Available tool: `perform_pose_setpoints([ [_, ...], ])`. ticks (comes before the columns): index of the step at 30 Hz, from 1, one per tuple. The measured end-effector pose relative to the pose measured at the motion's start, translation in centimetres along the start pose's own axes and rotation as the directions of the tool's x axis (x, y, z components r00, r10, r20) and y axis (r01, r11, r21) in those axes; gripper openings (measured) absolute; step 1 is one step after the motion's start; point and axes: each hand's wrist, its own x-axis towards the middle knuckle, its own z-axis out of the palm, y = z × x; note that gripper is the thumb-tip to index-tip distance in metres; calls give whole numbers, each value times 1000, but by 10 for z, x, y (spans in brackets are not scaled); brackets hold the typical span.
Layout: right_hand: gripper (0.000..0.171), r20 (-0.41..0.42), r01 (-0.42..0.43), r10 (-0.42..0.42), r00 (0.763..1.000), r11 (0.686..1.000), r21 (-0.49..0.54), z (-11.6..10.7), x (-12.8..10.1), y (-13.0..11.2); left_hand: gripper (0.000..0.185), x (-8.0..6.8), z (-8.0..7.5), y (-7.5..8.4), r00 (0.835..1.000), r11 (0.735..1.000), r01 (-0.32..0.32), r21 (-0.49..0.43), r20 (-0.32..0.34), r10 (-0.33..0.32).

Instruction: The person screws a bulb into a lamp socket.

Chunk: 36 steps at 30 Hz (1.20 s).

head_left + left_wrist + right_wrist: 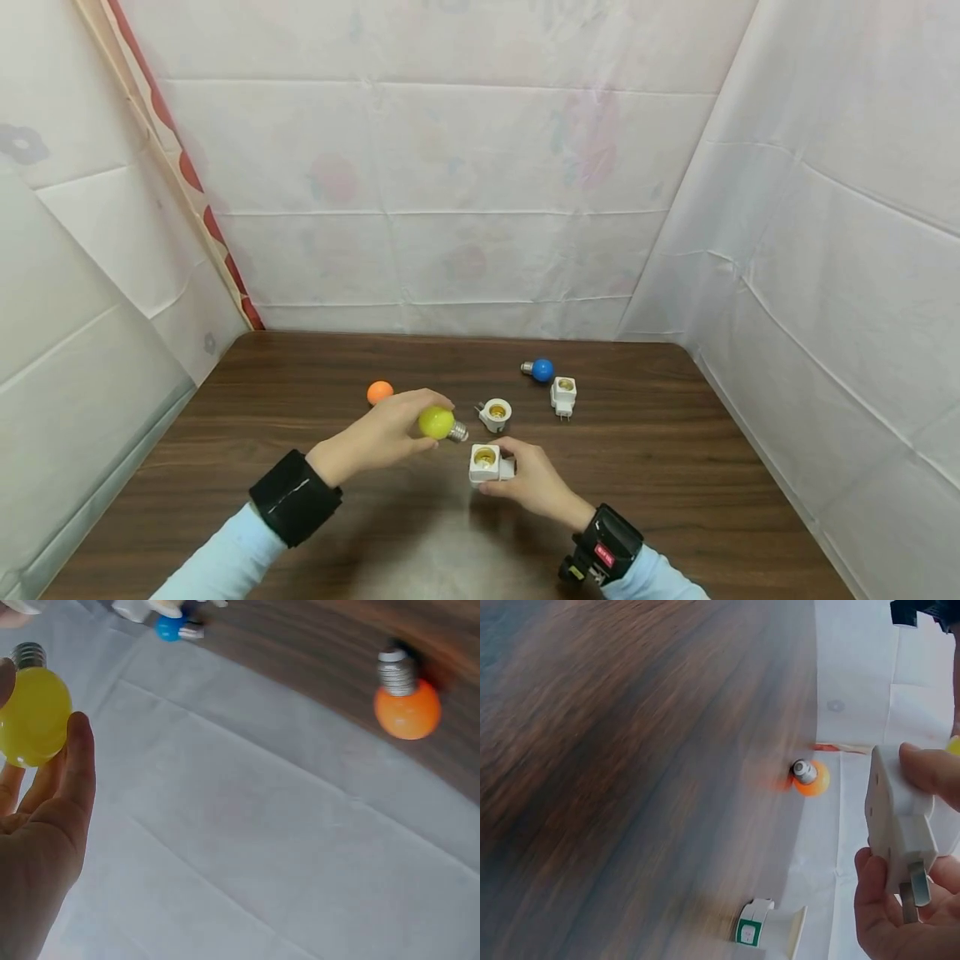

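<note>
My left hand [378, 435] grips a yellow light bulb [436, 422] by its round glass, the metal screw base pointing right toward the other hand. In the left wrist view the fingers curve around the yellow bulb [36, 716], and its base points up. Between thumb and fingers, my right hand [538, 482] holds a white square plug-in bulb socket [483, 465], its round opening facing up. Two flat metal prongs [920, 883] of that socket show in the right wrist view. Bulb base and socket opening are a short gap apart, above the table.
Farther back on the brown wooden table [660, 450] lie a round white socket [496, 414], a square white socket [564, 397] and a blue bulb [542, 370]. An orange bulb [380, 392] is beyond my left hand. White sheeting [465, 192] encloses the back and sides.
</note>
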Motion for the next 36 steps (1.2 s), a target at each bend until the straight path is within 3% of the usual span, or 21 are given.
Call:
perform_pose_setpoints([
  [11,46,6,3,-3,1000,999,32,3,4,-5,51,14,-3,21,992,994,-101,50,85,96],
  [27,49,5,5,-5,1000,999,41,4,11,-8,46,34,-3,33,967,983,-120,136,240,85],
  [36,46,-24,35,-34,999,998,50,-1,12,-7,39,51,-4,41,950,957,-193,217,286,127],
])
